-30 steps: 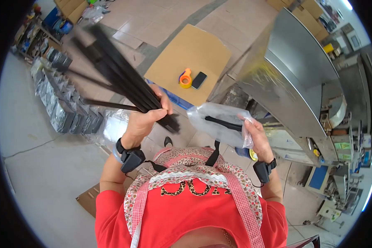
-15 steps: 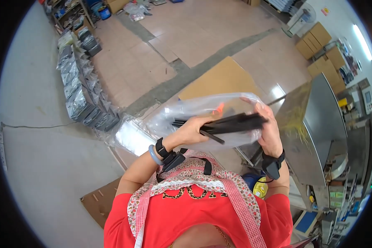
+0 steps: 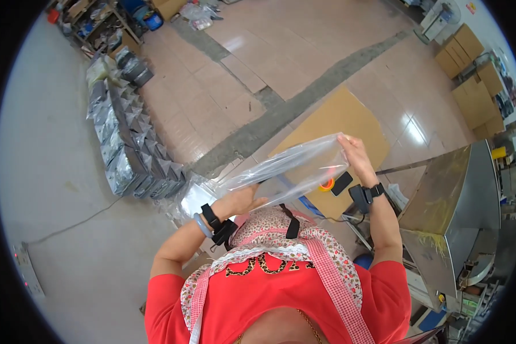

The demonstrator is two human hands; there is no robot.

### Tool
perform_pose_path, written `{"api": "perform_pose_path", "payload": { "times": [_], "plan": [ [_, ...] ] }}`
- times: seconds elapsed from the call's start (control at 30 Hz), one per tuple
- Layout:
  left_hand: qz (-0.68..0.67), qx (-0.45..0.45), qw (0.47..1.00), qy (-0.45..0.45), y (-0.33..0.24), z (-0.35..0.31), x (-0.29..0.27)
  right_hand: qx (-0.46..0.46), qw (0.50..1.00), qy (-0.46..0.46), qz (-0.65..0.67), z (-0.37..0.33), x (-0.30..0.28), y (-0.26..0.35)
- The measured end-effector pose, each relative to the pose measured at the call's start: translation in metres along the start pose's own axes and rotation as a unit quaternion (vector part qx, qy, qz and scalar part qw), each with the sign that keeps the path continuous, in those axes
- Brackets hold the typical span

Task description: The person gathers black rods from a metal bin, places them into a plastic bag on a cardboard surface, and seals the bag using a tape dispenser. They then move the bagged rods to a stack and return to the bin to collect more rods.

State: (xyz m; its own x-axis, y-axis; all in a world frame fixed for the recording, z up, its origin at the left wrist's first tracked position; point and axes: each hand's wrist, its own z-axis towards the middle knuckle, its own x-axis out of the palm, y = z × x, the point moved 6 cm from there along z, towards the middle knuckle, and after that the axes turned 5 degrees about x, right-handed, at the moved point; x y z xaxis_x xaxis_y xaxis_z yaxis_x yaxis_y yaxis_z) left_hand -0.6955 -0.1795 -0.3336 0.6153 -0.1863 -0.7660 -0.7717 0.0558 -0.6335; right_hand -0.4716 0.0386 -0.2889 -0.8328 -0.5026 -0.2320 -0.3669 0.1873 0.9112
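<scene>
A clear plastic bag (image 3: 309, 166) stretches between my two hands in front of my chest. My right hand (image 3: 358, 157) pinches its upper right edge between thumb and fingers. At the bag's left end, my left hand (image 3: 239, 200) grips the plastic, with some fingers partly hidden. Something dark shows by the left fingers; the bag and hand hide most of it, so I cannot make out its shape.
Below the bag lies a brown cardboard sheet (image 3: 358, 123) with an orange tape roll (image 3: 327, 185) and a dark phone-like slab (image 3: 342, 183). Grey plastic-wrapped packs (image 3: 123, 166) line the left wall. A metal machine housing (image 3: 441, 212) stands right; cardboard boxes (image 3: 460, 50) are beyond.
The black strips between my hands are no longer plainly in view. My right hand has moved slightly up and left, drawing the bag taut; my left hand has shifted left and down.
</scene>
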Motion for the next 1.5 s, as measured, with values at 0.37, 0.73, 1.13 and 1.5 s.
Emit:
{"api": "perform_pose_path", "payload": {
  "times": [0.37, 0.73, 1.13, 1.5],
  "plan": [
    [0.011, 0.01, 0.952, 0.306, 0.039, 0.123, 0.025, -0.008, 0.988, -0.144, -0.05, 0.131, -0.047, -0.03],
    [-0.024, 0.115, 0.967, 0.227, 0.029, 0.246, 0.15, 0.09, 0.958, -0.272, -0.007, 0.184, -0.117, -0.162],
    [-0.025, -0.199, 0.98, -0.004, 0.202, 0.289, 0.207, 0.243, 0.951, -0.19, -0.004, 0.152, 0.058, -0.295],
    [-0.333, -0.125, 0.91, -0.213, 0.078, 0.337, 0.094, 0.056, 0.873, -0.408, 0.26, 0.105, -0.091, -0.18]
  ]
}}
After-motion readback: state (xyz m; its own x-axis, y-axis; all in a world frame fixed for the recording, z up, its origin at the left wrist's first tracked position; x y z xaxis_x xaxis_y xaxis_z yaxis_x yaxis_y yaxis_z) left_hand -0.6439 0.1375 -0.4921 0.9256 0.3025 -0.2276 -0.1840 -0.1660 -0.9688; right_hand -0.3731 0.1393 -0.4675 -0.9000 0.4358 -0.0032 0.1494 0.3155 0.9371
